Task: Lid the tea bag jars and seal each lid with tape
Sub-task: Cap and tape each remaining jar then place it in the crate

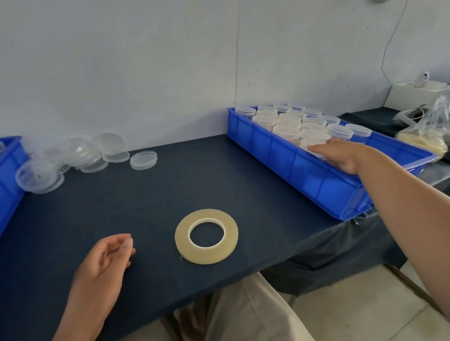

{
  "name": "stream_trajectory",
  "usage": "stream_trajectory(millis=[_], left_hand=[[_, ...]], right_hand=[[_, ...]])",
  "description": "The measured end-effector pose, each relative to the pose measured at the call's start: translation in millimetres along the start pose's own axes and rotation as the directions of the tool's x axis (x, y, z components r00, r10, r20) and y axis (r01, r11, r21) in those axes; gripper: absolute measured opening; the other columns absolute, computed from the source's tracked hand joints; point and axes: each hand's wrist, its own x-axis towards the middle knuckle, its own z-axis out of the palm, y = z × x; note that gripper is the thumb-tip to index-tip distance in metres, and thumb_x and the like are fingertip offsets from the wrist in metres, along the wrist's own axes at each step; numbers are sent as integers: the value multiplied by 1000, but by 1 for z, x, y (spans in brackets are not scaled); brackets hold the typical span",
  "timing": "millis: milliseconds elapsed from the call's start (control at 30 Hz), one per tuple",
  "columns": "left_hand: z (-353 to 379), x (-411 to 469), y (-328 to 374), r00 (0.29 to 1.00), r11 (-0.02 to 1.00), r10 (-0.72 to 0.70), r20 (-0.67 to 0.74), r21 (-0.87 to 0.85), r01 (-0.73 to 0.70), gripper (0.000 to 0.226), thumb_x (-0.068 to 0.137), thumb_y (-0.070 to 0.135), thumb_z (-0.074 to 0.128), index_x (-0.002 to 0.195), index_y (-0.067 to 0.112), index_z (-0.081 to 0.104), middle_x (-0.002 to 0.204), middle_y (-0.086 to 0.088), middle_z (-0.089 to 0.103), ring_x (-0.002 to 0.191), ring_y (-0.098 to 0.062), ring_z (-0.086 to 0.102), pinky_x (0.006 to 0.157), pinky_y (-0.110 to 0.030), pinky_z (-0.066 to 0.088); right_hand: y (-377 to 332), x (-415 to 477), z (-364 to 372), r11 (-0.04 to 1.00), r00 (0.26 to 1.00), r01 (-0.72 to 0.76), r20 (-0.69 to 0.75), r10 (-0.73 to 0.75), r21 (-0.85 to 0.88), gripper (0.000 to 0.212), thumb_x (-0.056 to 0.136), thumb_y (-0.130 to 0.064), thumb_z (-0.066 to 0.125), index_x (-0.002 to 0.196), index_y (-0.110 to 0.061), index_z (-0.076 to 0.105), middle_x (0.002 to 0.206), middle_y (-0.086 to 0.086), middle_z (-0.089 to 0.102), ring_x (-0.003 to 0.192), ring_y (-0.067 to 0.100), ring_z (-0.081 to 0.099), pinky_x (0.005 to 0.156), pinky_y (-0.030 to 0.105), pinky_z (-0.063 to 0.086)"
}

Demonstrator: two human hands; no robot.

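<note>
Broadly, the view is filled by a table (142, 200) draped in dark blue cloth. A long blue tray (296, 166) is set at its right end, and part of a second tray (0, 182) is seen at the left edge. The right tray is packed with rows of jars (289, 122), all capped with clear lids. A loose heap of spare lids (87, 154) is spread beside the left tray, against the wall. A tape roll (182, 237) is laid flat near the front edge. The right hand (343, 156) is stretched over the nearest jar (315, 139); whether it is grasped cannot be told. The left hand (103, 257) is rested on the cloth left of the tape, loosely curled, with nothing held.
</note>
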Motion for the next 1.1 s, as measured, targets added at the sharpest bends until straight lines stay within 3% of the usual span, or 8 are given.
stream_trajectory(millis=[233, 367, 467, 567, 667, 867, 967, 1100], left_hand=[[1, -2, 0, 1000, 1000, 4, 11, 10, -4, 31, 91, 66, 64, 114, 47, 72, 115, 21, 75, 102, 2, 73, 94, -39, 56], [2, -1, 0, 1000, 999, -6, 24, 42, 5, 10, 103, 47, 65, 108, 49, 73, 111, 22, 75, 100, 4, 71, 92, -34, 55], [4, -2, 4, 999, 998, -21, 33, 66, 19, 10, 100, 50, 66, 107, 51, 72, 107, 24, 75, 96, 6, 71, 86, -29, 53], [5, -5, 7, 999, 996, -27, 44, 80, 24, 13, 97, 57, 66, 107, 51, 72, 106, 24, 75, 96, 6, 71, 85, -28, 53], [6, -8, 10, 998, 996, -39, 52, 80, 35, 37, 81, 73, 61, 107, 49, 72, 106, 22, 75, 98, 2, 71, 87, -29, 54], [4, -9, 15, 997, 995, -3, 74, 98, -4, 32, 87, 65, 60, 100, 39, 74, 92, 14, 76, 87, 0, 70, 79, -25, 50], [2, -10, 14, 997, 995, 33, 68, 92, -39, 23, 96, 54, 55, 97, 41, 74, 95, 16, 76, 90, 0, 70, 79, -24, 50], [-1, -13, 17, 1000, 999, -8, -8, -33, 8, 22, 96, 47, 54, 94, 42, 75, 102, 16, 78, 98, -1, 72, 85, -23, 51]], right_hand=[[-13, 14, 15, 934, 992, 0, -121, -46, -358, 114, 90, -86, 50, 170, -16, 9, 173, 13, 26, 149, 44, 38, 118, 57, 34], [-24, -5, 9, 838, 933, 79, -255, -252, -540, 106, 92, -76, 61, 166, -15, 17, 122, 16, 62, 82, 31, 62, 64, 39, 45], [-35, -27, 18, 770, 794, 279, -313, -521, -573, 67, 100, -56, 62, 154, -20, 42, 136, 13, 64, 113, 36, 65, 81, 45, 54], [-49, -76, 60, 714, 683, 609, -230, -693, -345, 21, 103, -42, 53, 113, -33, 69, 110, -9, 74, 96, 12, 67, 78, 36, 54], [-50, -141, 122, 618, 617, 773, -57, -785, -146, 26, 98, -35, 43, 84, -32, 64, 83, -11, 69, 72, 9, 64, 62, 35, 52], [-16, -213, 268, 455, 488, 872, 375, -788, -178, 26, 94, -42, 47, 74, -25, 51, 71, -8, 61, 65, 13, 56, 49, 25, 38], [1, -226, 323, 507, 506, 854, 414, -757, -117, 29, 101, -34, 53, 73, -27, 52, 67, -6, 59, 63, 15, 56, 57, 34, 44], [14, -225, 344, 325, 355, 934, 460, -814, -145, 26, 103, -35, 53, 79, -25, 53, 66, -7, 59, 59, 16, 55, 58, 42, 48]])
